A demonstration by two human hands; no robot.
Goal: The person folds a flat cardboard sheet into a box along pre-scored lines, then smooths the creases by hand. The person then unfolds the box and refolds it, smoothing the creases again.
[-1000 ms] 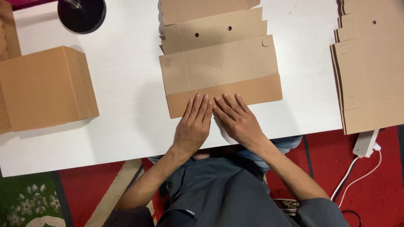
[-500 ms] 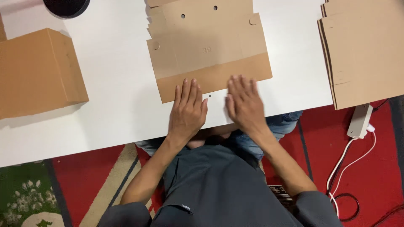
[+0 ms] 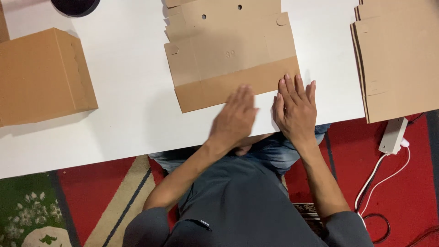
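A flat, unfolded cardboard box blank (image 3: 228,55) lies on the white table (image 3: 132,110) in front of me, its near flap folded over as a darker strip. My left hand (image 3: 235,119) lies flat with fingers together, its fingertips on the near flap's edge; it looks blurred. My right hand (image 3: 296,110) rests flat with fingers apart, its fingertips touching the flap's right corner. Neither hand grips anything.
An assembled brown cardboard box (image 3: 43,75) stands at the left of the table. A stack of flat cardboard blanks (image 3: 398,59) lies at the right. A black round base (image 3: 75,5) sits at the far edge. A white power strip (image 3: 392,135) hangs by the table's right corner over a red carpet.
Both hands have slid to the right along the folded near flap. The left hand went from the flap's left part to its middle, the right hand to its right corner.
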